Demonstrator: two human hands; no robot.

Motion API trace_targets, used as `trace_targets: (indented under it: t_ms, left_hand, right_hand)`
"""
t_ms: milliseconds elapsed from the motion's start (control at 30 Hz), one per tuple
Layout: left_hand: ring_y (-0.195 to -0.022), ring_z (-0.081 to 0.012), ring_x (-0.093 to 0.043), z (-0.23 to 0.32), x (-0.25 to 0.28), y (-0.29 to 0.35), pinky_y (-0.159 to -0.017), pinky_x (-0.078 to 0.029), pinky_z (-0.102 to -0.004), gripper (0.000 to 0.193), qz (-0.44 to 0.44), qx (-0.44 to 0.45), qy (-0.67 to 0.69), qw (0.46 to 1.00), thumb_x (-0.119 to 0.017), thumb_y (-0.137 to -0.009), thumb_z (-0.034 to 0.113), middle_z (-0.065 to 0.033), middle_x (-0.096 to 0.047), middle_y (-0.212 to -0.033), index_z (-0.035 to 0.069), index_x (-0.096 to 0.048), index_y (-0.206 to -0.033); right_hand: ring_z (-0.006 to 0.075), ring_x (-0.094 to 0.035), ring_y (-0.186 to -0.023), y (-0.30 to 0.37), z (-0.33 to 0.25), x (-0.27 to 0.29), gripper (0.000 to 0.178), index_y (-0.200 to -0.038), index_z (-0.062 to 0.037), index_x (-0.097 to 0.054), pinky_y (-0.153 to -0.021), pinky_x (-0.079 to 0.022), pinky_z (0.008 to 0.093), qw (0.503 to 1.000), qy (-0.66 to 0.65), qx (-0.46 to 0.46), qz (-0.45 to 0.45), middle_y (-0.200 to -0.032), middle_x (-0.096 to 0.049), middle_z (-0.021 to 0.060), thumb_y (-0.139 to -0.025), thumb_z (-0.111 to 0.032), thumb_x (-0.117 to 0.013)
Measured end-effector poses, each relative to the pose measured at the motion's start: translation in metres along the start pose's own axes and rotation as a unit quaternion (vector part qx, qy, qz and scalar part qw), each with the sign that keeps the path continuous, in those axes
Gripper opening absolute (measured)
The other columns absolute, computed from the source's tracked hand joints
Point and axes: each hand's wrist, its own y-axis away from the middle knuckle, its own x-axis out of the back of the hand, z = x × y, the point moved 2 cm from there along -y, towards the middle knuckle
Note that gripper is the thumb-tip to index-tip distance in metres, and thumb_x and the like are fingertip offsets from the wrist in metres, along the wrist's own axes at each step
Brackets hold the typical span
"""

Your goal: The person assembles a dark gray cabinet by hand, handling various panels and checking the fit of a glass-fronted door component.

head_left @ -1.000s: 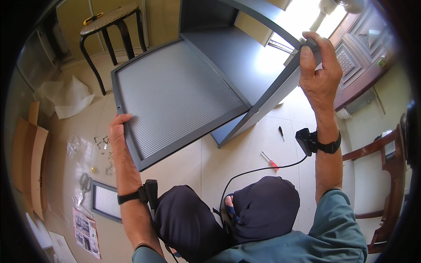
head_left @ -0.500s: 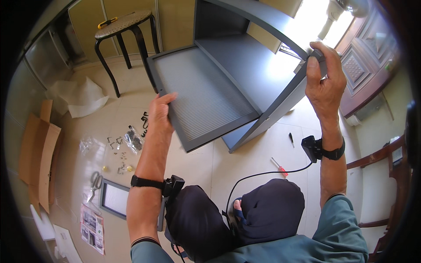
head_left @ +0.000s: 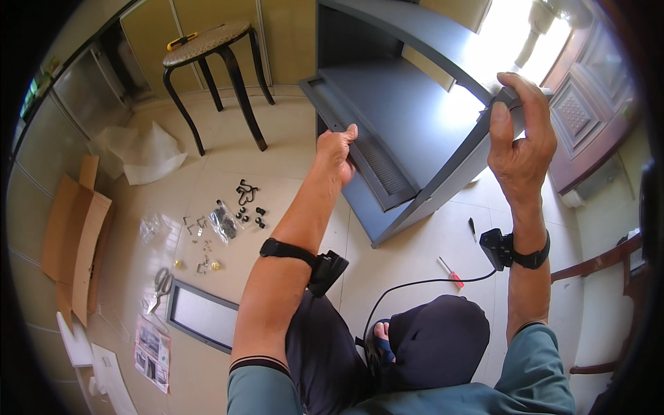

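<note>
A dark grey cabinet [head_left: 398, 104] stands tilted before me, its front open toward the left. A framed door with a ribbed, translucent panel [head_left: 384, 166] is attached along the cabinet's side and slants outward, partly folded up. My left hand [head_left: 337, 153] grips the outer edge of this door, thumb over the inner face; the other fingers are hidden beneath. My right hand [head_left: 522, 142] is wrapped over the cabinet's near right corner, thumb on one side and fingers on the other. A second framed panel [head_left: 202, 315] lies on the floor near my left forearm.
On the floor at left lie scissors [head_left: 161, 285], small metal brackets and fittings [head_left: 200, 223], a bag of black parts [head_left: 223, 220], a printed sheet [head_left: 152, 353] and an open carton [head_left: 75, 245]. A red screwdriver [head_left: 453, 275] lies right; a stool [head_left: 207, 41] bears a yellow cutter [head_left: 182, 41].
My left hand has swung the door up and rightward toward the cabinet, so its panel now shows much narrower. My right hand keeps its grip on the corner. The view has shifted slightly.
</note>
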Motion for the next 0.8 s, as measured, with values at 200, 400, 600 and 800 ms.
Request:
trace_targets:
  t_ms: [200, 400, 600, 800]
  left_hand:
    - [-0.085, -0.0233, -0.062, -0.009, -0.019, -0.003, -0.079, -0.055, -0.0424, 0.017, 0.017, -0.003, 0.021, 1.0, -0.057, -0.097, 0.018, -0.0075, -0.062, -0.095, 0.002, -0.056, -0.103]
    - [-0.082, -0.0245, -0.06, -0.019, -0.01, -0.012, -0.074, -0.054, -0.0462, 0.017, 0.038, -0.04, 0.055, 0.997, -0.062, -0.091, 0.007, -0.0095, -0.061, -0.096, 0.002, -0.054, -0.105]
    - [-0.08, -0.0234, -0.061, -0.018, 0.002, -0.02, -0.07, -0.055, -0.0437, 0.015, -0.001, -0.041, 0.085, 0.996, -0.062, -0.091, 0.007, -0.0098, -0.061, -0.094, 0.001, -0.057, -0.104]
    - [-0.084, -0.0222, -0.059, -0.026, -0.025, -0.009, -0.071, -0.053, -0.0406, 0.025, 0.055, -0.052, -0.012, 0.997, -0.059, -0.095, 0.015, -0.0109, -0.059, -0.102, 0.002, -0.051, -0.113]
  right_hand:
    - [0.0321, -0.062, -0.102, 0.0, 0.002, -0.002, 0.029, -0.108, -0.0006, -0.063, -0.092, -0.047, 0.0402, 1.0, -0.012, 0.026, 0.014, -0.104, -0.065, 0.0167, -0.087, -0.021, -0.06]
    - [0.0318, -0.062, -0.099, 0.002, 0.006, -0.001, 0.027, -0.107, -0.0011, -0.062, -0.09, -0.048, 0.0393, 0.998, -0.003, 0.049, 0.03, -0.101, -0.064, 0.016, -0.085, -0.018, -0.06]
    - [0.0309, -0.061, -0.099, 0.001, 0.004, -0.007, 0.026, -0.106, -0.0009, -0.062, -0.089, -0.048, 0.0379, 0.997, -0.033, 0.047, 0.046, -0.102, -0.064, 0.0154, -0.084, -0.015, -0.061]
    - [0.0303, -0.061, -0.099, 0.004, 0.008, -0.006, 0.025, -0.106, -0.0003, -0.062, -0.087, -0.048, 0.0365, 0.997, -0.039, 0.039, 0.048, -0.103, -0.064, 0.015, -0.086, -0.014, -0.06]
